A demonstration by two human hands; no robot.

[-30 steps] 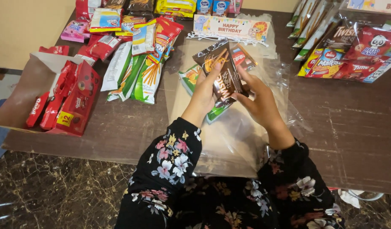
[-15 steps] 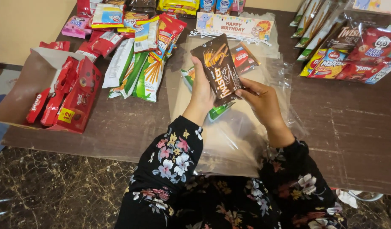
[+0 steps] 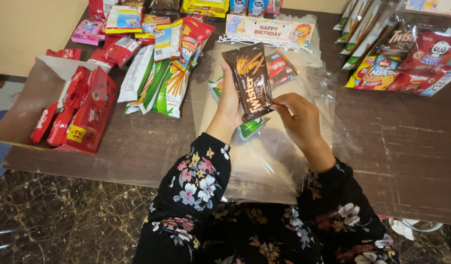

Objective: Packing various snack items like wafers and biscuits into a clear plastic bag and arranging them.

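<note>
The brown wafer-stick snack packet (image 3: pixel 250 80) is a flat, glossy, oblong pouch, dark brown with orange stick pictures near its top and pale lettering running along its length. It is held up off the surface, printed face to the camera, long axis leaning slightly left at the top. The left hand's grip (image 3: pixel 229 105) closes on its left long edge; the right hand's grip (image 3: pixel 296 117) pinches its lower right corner. Its crimped bottom seal sits between the two grips.
</note>
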